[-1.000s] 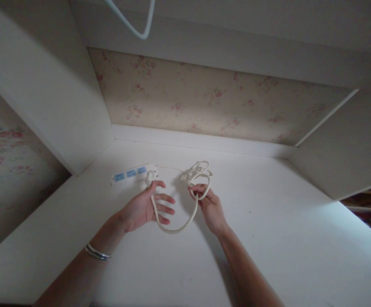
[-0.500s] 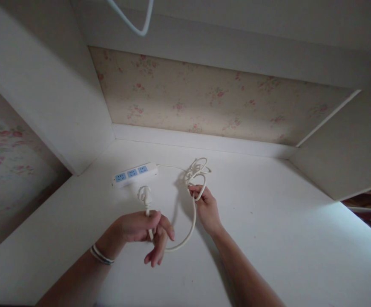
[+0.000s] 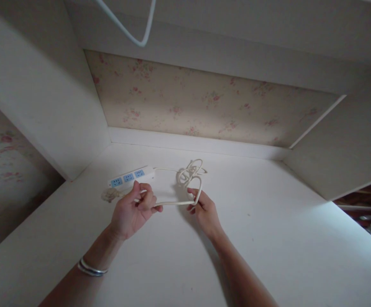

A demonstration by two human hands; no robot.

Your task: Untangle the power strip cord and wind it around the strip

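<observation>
Nearest, well in front of the white plastic three-socket power strip [image 3: 147, 173] with blue socket panels: smooth white tabletop [image 3: 172, 264], runs under everything. Silver-coloured ring-shaped bracelet [image 3: 91, 269] on left wrist, nearer than the strip. Left hand [image 3: 128, 216] just in front of the strip, palm partly up, fingers curled round the off-white round cord [image 3: 174, 203]; thumb and index overlap the strip's near edge in view, blocking a bit of it. Right hand [image 3: 207, 213] to the right of the strip and nearer, thumb and fingertips pinching the same cord where it bends up. Cord stretch between hands is nearly straight, lies right of and nearer than the strip. Pale chunky plug [image 3: 111, 195] off the strip's near left corner, blurred; contact with strip, cannot tell. Tangled off-white cord bundle [image 3: 191, 171] right of the strip, linked to its right end by a thin run; sits just beyond right fingertips. Behind the strip: low white skirting board [image 3: 201, 143], then beige floral wallpaper [image 3: 188, 98]. White upright side panel [image 3: 60, 98] beyond the strip's left. Pale bent tube [image 3: 143, 41] hangs above the strip in view; depth unclear.
</observation>
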